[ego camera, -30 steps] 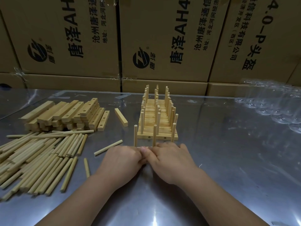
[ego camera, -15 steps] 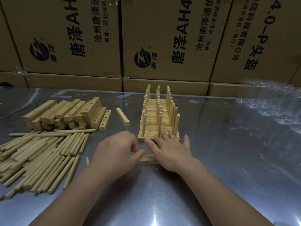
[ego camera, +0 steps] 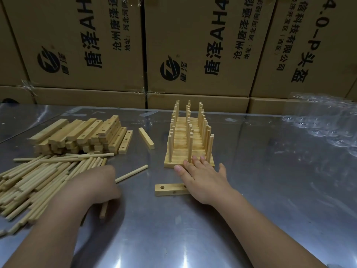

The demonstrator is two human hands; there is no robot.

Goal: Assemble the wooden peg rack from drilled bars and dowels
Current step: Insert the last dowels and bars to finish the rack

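Right fingers lie straight and slightly spread, tips touching the front edge of the finished peg racks. The right hand covers the right end of the drilled bar, which lies flat on the steel table. Left fingers are hidden (view blurred), so their state cannot be told. The left hand sits at the edge of the dowel pile, touching a loose dowel.

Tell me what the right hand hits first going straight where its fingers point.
The nearest pegged bar of the finished row: fingertips of the right hand lie at its front edge, its upright dowels just beyond. Whether they touch is unclear.
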